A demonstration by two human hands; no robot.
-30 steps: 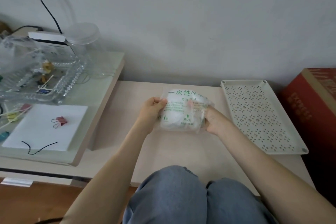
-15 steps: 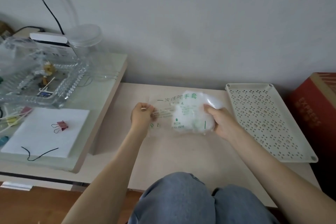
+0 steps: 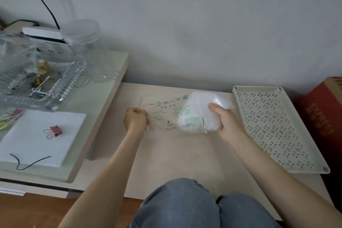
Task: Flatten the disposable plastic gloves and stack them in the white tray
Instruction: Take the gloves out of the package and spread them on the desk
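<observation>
A clear plastic packet (image 3: pixel 164 114) with green print is stretched out above the low wooden table (image 3: pixel 185 153). Its right end bulges with a white wad of disposable gloves (image 3: pixel 196 114). My left hand (image 3: pixel 136 119) pinches the packet's empty left end in a fist. My right hand (image 3: pixel 224 122) grips the wad from the right, thumb on top. The white perforated tray (image 3: pixel 277 127) lies just right of my right hand, with nothing in it.
A higher glass-topped side table (image 3: pixel 96 102) at the left carries a clear ridged tray (image 3: pixel 37 83), a clear jar (image 3: pixel 87 48), white paper (image 3: pixel 37 135) with a red binder clip (image 3: pixel 54 130) and a black cord. A red cardboard box (image 3: pixel 323 113) stands at the far right. My knees are below.
My hands have drawn apart, the left toward the left and the right toward the tray. The packet went from bunched between them to pulled out long, with the wad at its right end.
</observation>
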